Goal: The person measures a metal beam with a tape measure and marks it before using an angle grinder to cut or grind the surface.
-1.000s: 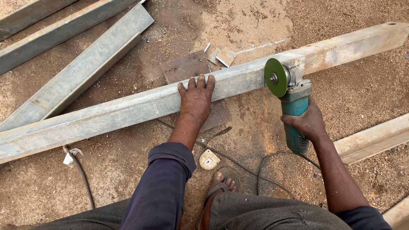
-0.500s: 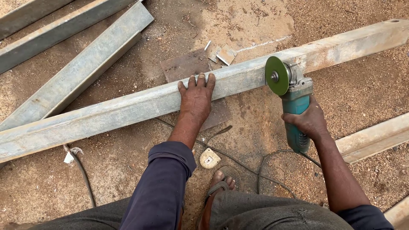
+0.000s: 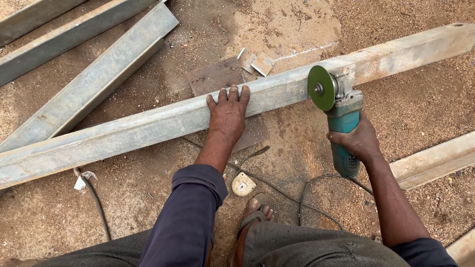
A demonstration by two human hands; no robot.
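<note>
A long grey square metal tube (image 3: 148, 126) lies slantwise across the sandy ground. My left hand (image 3: 227, 114) presses flat on its top and near side, fingers spread over the edge. My right hand (image 3: 357, 141) grips the teal body of an angle grinder (image 3: 341, 118). Its green cutting disc (image 3: 320, 88) stands upright against the tube, right of my left hand. The grinder's black cord (image 3: 307, 190) loops on the ground by my leg.
More grey metal tubes (image 3: 94, 79) lie at the upper left, another (image 3: 435, 158) at the right. A rusty flat plate (image 3: 217, 76) sits under the tube with small offcuts (image 3: 262, 63) beside it. My sandalled foot (image 3: 252, 222) and a small round white object (image 3: 243, 184) are below.
The grinder and my right hand have stayed at the same spot on the tube, shifting only slightly. My left hand still presses on the tube.
</note>
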